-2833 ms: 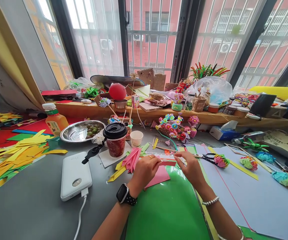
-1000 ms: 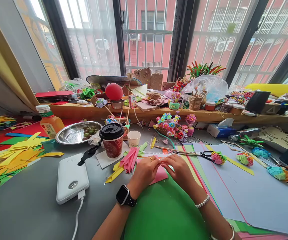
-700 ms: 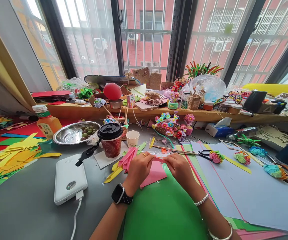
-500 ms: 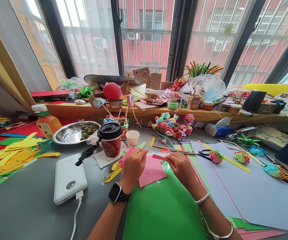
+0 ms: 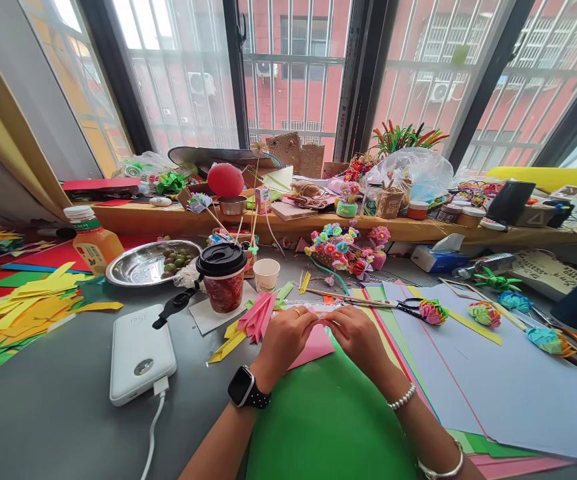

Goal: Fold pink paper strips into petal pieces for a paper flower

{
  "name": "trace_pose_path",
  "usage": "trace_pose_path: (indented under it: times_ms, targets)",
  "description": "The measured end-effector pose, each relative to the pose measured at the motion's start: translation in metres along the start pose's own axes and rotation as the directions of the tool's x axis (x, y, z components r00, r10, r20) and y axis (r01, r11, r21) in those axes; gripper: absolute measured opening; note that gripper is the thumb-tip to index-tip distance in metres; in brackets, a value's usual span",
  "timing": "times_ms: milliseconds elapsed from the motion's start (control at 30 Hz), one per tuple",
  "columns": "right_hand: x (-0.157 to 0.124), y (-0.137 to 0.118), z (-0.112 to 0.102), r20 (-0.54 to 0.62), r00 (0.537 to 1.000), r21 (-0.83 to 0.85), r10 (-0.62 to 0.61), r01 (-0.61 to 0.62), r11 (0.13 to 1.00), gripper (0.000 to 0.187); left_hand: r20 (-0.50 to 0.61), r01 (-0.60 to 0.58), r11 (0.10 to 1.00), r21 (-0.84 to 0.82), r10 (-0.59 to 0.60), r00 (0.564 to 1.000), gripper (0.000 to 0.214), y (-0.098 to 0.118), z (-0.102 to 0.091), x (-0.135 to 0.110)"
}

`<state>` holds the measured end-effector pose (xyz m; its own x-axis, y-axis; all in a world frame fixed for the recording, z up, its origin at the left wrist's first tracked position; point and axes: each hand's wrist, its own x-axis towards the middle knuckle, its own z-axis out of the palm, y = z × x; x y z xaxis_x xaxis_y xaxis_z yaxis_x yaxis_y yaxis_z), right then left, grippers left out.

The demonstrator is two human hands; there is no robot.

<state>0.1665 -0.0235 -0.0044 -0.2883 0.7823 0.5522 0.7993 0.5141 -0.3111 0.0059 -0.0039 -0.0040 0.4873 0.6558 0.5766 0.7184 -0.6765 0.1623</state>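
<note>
The left hand (image 5: 285, 340) and right hand (image 5: 361, 340) meet at the fingertips, pinching a pink paper strip (image 5: 321, 319) that the fingers mostly hide. Beneath both hands lie a pink sheet (image 5: 317, 348) and, nearer the wearer, a glossy green sheet (image 5: 333, 427). Just left of the left hand are folded pink pieces (image 5: 259, 319); beyond these stand 2 cups, 1 lidded (image 5: 224, 290) and 1 small and white (image 5: 267, 276). Farther left lies a white power bank (image 5: 141, 353). Right of the right hand are scissors (image 5: 408, 308) and 4 paper buds (image 5: 485, 314).
</note>
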Motion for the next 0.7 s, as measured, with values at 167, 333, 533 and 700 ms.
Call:
trace_pose_path:
  times_ms: [167,333,533,700]
  targets:
    - [-0.001,0.018,-0.001,-0.102,0.987,-0.050,0.121,-0.126,0.991,0.017,-0.055,0.039,0.998,0.041,-0.037,0.998,0.018,-0.008,-0.007,0.001]
    - [0.000,0.028,-0.005,-0.249,0.948,-0.032,0.197,-0.211,0.977,0.017,-0.100,0.037,0.996,0.078,-0.029,0.995,0.019,-0.009,-0.008,0.001]
    - [0.002,0.012,-0.001,-0.098,0.995,0.022,0.007,-0.005,1.000,0.013,-0.006,0.006,1.000,0.010,-0.006,1.000,0.018,-0.002,-0.004,0.001]
    - [0.001,0.011,0.003,-0.028,0.996,0.052,0.087,-0.086,0.995,0.011,-0.033,0.041,0.999,-0.025,-0.042,0.999,0.019,-0.007,-0.004,0.001]
